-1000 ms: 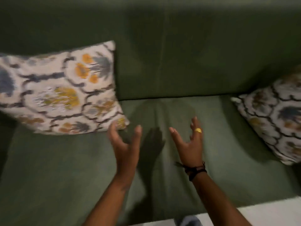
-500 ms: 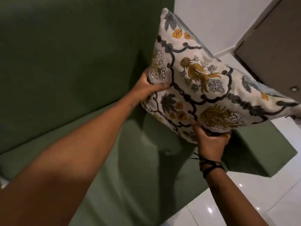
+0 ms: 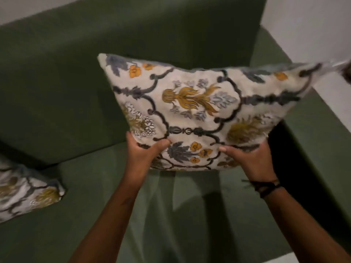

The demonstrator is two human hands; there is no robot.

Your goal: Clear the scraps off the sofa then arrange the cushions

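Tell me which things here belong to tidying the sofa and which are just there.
Part of the job: held cushion, gripped at its lower edge by left hand and right hand; second cushion lying at the left; green sofa.

Just there: white wall; wristband.

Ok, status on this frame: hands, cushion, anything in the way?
Left hand and right hand both grip the floral cushion by its lower edge. Held above the green sofa seat. Second cushion far left. Nothing obstructing.
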